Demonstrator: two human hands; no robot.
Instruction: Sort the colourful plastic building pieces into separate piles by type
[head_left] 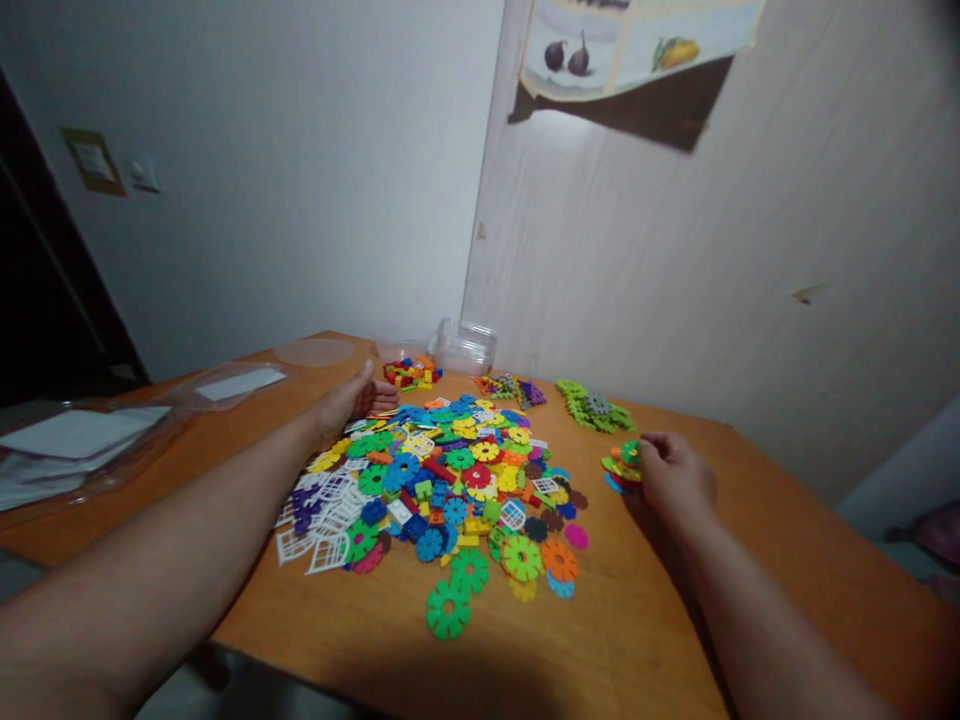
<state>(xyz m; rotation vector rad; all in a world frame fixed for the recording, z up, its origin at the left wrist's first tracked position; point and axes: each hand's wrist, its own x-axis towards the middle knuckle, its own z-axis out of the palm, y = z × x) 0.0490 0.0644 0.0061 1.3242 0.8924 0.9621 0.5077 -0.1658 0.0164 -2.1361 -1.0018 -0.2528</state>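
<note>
A wide pile of mixed plastic pieces (476,475) lies on the wooden table (600,620), with notched discs, small bricks and white lattice pieces in it. My left hand (371,393) rests at the pile's back left edge, fingers apart and holding nothing. On the right, my right hand (667,468) pinches a green disc (630,452) above a small stack of colored discs (619,474). Two green discs (448,608) lie at the pile's front edge.
Behind the pile are small bricks (412,373), a clear plastic box (466,347), purple and gray pieces (517,390) and lime green pieces (592,407). Plastic packets (82,440) with white paper lie at the left. Walls stand behind the table.
</note>
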